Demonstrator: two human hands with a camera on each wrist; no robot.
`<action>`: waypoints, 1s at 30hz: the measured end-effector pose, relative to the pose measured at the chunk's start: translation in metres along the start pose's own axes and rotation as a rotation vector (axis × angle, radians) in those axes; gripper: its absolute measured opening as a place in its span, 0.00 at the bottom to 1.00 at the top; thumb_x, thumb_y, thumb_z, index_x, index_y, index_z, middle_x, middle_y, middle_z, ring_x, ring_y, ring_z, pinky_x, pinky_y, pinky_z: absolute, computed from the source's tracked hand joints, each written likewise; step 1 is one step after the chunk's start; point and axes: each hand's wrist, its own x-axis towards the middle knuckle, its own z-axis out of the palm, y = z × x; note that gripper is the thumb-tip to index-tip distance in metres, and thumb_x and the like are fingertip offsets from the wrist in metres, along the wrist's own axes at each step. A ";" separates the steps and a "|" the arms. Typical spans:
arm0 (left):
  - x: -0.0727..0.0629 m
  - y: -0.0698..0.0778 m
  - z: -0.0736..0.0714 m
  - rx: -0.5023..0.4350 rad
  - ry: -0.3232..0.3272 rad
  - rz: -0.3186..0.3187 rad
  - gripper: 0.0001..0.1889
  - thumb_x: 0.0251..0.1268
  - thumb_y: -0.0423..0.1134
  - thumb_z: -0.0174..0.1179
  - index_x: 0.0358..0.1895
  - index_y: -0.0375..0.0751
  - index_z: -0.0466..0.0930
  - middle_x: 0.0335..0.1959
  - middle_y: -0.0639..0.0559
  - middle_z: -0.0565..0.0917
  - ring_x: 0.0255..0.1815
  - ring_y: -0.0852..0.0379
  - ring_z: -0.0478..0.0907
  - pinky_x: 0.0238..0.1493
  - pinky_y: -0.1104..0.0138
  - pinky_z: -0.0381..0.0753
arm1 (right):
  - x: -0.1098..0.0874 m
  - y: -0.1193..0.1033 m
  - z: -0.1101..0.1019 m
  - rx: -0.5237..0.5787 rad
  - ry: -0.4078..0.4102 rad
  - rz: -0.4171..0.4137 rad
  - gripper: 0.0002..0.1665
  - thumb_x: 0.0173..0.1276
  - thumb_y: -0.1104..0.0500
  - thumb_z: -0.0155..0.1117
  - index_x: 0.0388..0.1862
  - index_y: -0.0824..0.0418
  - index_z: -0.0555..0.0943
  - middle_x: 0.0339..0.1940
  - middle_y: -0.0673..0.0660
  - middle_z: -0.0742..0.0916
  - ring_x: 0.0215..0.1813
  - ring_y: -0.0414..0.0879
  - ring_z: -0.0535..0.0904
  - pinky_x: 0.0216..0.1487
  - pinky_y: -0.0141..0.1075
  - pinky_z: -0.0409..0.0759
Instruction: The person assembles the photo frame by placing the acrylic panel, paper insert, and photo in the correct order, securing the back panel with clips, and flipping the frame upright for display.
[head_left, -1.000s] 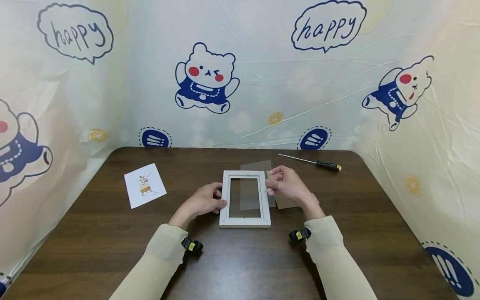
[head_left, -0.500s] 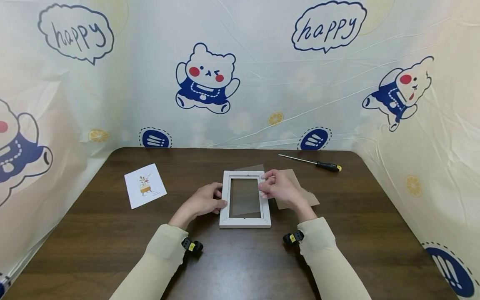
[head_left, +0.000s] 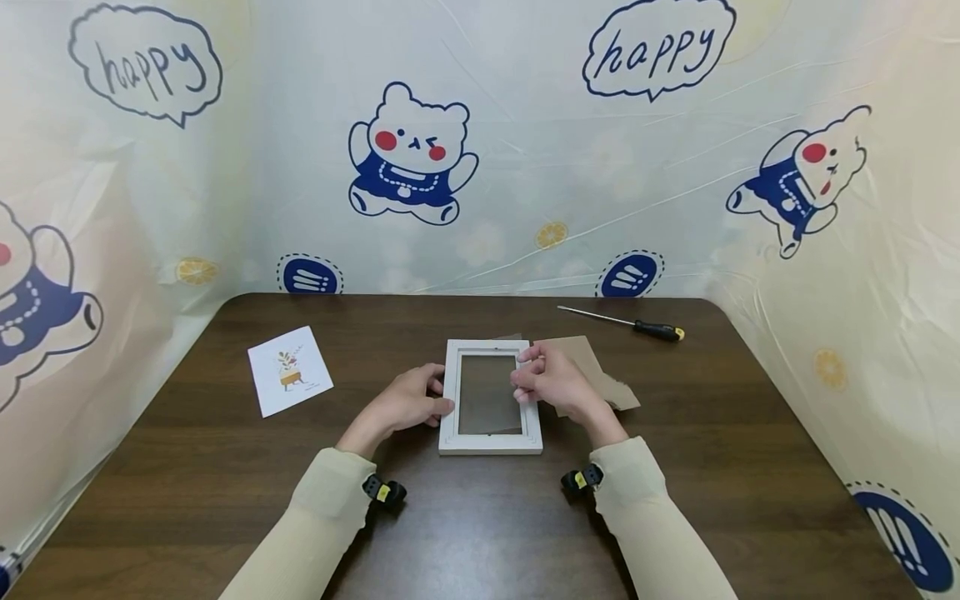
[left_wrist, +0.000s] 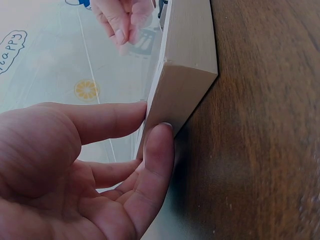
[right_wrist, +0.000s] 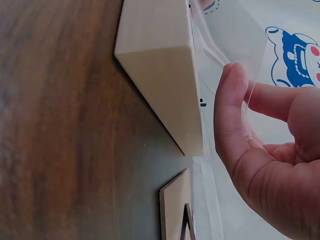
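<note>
At the middle of a brown tabletop (head_left: 480, 533) lies one frame (head_left: 487, 446), flat, its long sides running away from the person. Around it are one card (head_left: 290, 371) with a potted-plant print, well apart to the left; one tan board (head_left: 596, 371), just to the right, partly behind the right forearm; and one screwdriver (head_left: 658, 332) with a black and yellow handle, beyond the board. One clear sheet (right_wrist: 240, 35) is raised over the frame, its far edge showing past the frame's; contact between the two cannot be judged. Two hands are present. Left hand (head_left: 408, 397): thumb and fingers hold the frame's left edge. Right hand (head_left: 558, 383): thumb and fingers, drawn close, pinch the sheet's right edge. The frame is white and rectangular, with stepped moulding round an oblong opening and small dark tabs at its far and near inner edges; the wrist views show thick, square-cut, pale sides with faint grain.
</note>
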 end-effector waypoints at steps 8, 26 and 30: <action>0.000 0.001 0.000 0.000 -0.003 0.004 0.34 0.69 0.29 0.67 0.76 0.28 0.67 0.53 0.36 0.77 0.32 0.51 0.85 0.39 0.59 0.90 | 0.000 0.000 0.000 0.003 0.006 0.008 0.23 0.77 0.69 0.65 0.64 0.74 0.68 0.42 0.71 0.87 0.29 0.45 0.85 0.37 0.35 0.90; 0.000 -0.002 -0.002 0.002 -0.001 -0.004 0.34 0.70 0.29 0.67 0.77 0.29 0.66 0.53 0.36 0.77 0.32 0.51 0.85 0.39 0.59 0.90 | 0.000 -0.002 0.007 0.030 -0.006 0.040 0.25 0.76 0.69 0.66 0.65 0.75 0.67 0.38 0.65 0.86 0.28 0.44 0.85 0.37 0.35 0.90; -0.002 -0.001 -0.002 0.004 -0.004 -0.006 0.34 0.70 0.30 0.67 0.77 0.29 0.66 0.54 0.36 0.77 0.32 0.51 0.85 0.40 0.59 0.90 | 0.000 0.000 0.008 0.016 0.001 0.048 0.24 0.76 0.68 0.67 0.64 0.75 0.68 0.37 0.63 0.85 0.28 0.44 0.86 0.36 0.36 0.90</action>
